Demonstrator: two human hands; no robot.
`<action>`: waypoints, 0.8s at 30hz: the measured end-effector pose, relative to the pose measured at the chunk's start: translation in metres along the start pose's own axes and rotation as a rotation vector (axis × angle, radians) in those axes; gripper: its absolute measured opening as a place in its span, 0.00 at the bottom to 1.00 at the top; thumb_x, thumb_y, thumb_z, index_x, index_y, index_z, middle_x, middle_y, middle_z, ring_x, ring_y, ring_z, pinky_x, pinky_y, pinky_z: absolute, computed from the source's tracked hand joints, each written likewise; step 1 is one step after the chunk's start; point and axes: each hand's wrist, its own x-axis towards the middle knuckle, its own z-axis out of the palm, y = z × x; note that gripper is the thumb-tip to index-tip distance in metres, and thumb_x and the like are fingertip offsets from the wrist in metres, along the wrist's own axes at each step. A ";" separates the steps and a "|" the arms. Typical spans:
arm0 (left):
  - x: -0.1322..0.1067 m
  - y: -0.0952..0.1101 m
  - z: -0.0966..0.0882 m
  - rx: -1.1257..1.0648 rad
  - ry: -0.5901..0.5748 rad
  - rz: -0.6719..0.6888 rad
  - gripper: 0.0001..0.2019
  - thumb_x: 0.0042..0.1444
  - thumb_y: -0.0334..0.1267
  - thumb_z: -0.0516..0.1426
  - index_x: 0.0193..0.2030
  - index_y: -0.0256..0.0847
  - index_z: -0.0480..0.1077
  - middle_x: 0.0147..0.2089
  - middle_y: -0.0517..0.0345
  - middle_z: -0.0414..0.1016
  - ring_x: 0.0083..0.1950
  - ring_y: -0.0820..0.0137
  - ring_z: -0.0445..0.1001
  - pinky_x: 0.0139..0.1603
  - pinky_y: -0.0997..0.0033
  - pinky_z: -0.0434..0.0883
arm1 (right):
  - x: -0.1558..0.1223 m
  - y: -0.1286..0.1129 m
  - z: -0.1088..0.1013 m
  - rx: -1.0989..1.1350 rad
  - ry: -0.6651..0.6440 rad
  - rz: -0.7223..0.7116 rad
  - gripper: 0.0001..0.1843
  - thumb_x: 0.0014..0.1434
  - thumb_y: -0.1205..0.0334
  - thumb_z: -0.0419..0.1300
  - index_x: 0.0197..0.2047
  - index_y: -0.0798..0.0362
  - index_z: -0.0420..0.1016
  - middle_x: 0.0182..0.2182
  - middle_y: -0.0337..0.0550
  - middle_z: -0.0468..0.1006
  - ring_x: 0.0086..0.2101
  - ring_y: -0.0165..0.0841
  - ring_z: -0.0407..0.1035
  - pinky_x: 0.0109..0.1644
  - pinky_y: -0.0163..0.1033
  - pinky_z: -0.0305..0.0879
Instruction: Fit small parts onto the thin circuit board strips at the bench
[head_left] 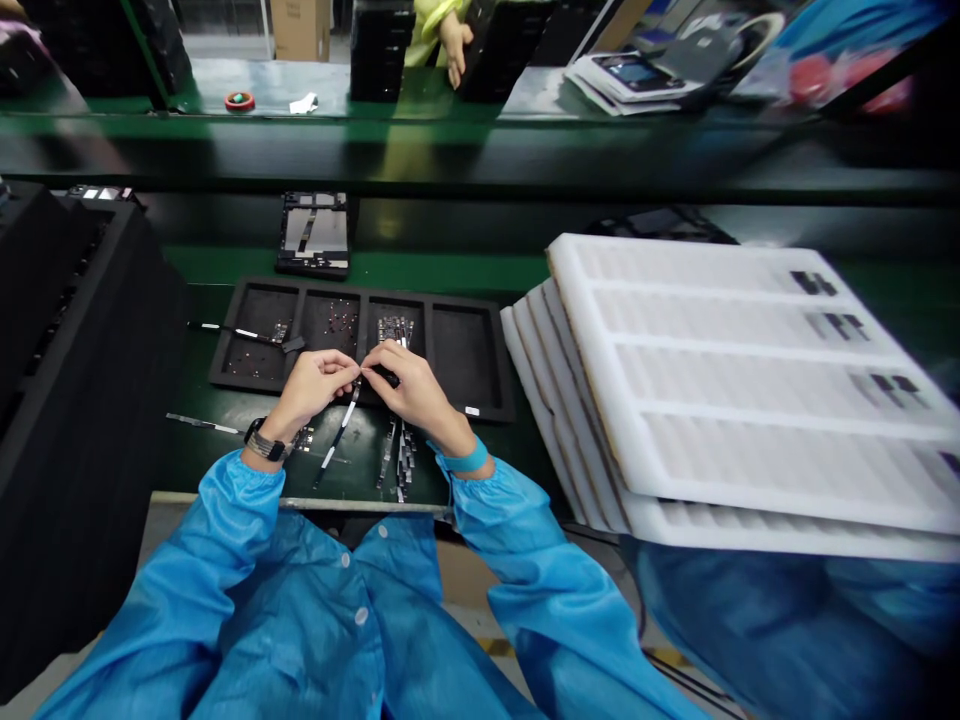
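My left hand [324, 380] and my right hand [405, 383] meet over the front edge of a black foam tray [469, 350]. Their fingertips pinch the upper end of a thin flex cable [341, 435], a dark strip with white patches that slants down toward me. Fingers cover the part at its tip. Several small circuit boards with flex cables [395, 328] lie in the third compartment, their tails [405, 465] hanging over the front beside my right wrist. Another flex cable [240, 332] crosses the left compartment, and one more [206, 424] rests on the green bench near my left wrist.
Tiny reddish parts [343, 317] are scattered in the second compartment. Behind the tray sits an opened device [313, 235]. White foam trays [720, 370] are stacked at right, black foam blocks [97, 400] at left. Across the bench shows another person's hand [454, 45].
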 end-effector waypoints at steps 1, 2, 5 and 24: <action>0.000 0.000 0.001 0.009 0.008 0.017 0.17 0.47 0.51 0.73 0.30 0.39 0.78 0.22 0.59 0.75 0.24 0.73 0.68 0.25 0.73 0.63 | 0.000 0.000 0.001 0.000 -0.002 0.013 0.07 0.73 0.61 0.57 0.41 0.49 0.73 0.38 0.47 0.77 0.41 0.40 0.72 0.47 0.45 0.69; -0.001 0.000 0.001 0.021 0.014 0.035 0.16 0.47 0.50 0.72 0.30 0.39 0.78 0.23 0.59 0.75 0.24 0.73 0.68 0.26 0.72 0.64 | 0.000 0.001 0.001 0.004 -0.002 0.025 0.07 0.73 0.61 0.58 0.40 0.49 0.73 0.38 0.47 0.77 0.40 0.40 0.72 0.47 0.45 0.69; -0.002 0.001 0.003 0.040 0.038 0.086 0.14 0.49 0.48 0.71 0.31 0.39 0.79 0.24 0.58 0.76 0.27 0.71 0.71 0.30 0.71 0.67 | 0.000 0.002 0.001 0.031 0.022 0.061 0.07 0.72 0.61 0.58 0.39 0.50 0.72 0.36 0.45 0.77 0.38 0.39 0.71 0.46 0.44 0.68; -0.001 -0.002 -0.001 0.011 0.037 0.174 0.12 0.52 0.42 0.70 0.39 0.38 0.78 0.30 0.57 0.78 0.33 0.68 0.76 0.37 0.68 0.71 | 0.001 0.000 -0.005 0.201 -0.013 0.205 0.11 0.70 0.54 0.62 0.38 0.50 0.76 0.37 0.45 0.80 0.39 0.39 0.72 0.48 0.45 0.68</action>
